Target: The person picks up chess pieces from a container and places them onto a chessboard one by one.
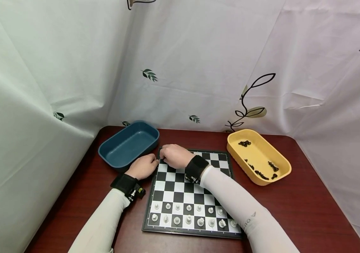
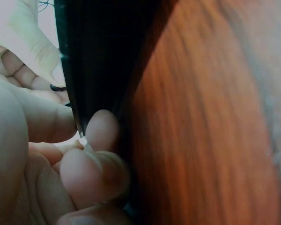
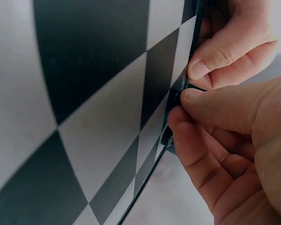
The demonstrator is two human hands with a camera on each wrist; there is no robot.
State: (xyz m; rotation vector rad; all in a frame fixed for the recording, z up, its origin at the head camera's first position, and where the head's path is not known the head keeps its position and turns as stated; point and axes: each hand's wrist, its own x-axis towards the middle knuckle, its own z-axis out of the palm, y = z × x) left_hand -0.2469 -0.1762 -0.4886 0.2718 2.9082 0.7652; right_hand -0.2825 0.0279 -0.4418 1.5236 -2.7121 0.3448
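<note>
We see both hands meet at the far left corner of the flat black-and-white chessboard (image 1: 192, 189), which lies on the dark red wooden table (image 1: 309, 211); the left hand (image 1: 142, 166) curls its fingers (image 2: 100, 129) against the board's black edge, gripping it; the right hand (image 1: 175, 155) pinches that same edge, thumb (image 3: 225, 105) on top, fingers curled beneath; white chess pieces (image 1: 189, 214) stand in the two near rows; a blue oblong plastic tray (image 1: 129, 144) sits just beside the left hand; a yellow oblong plastic tray (image 1: 259, 156) holding black chess pieces (image 1: 262, 172) lies right of the board.
</note>
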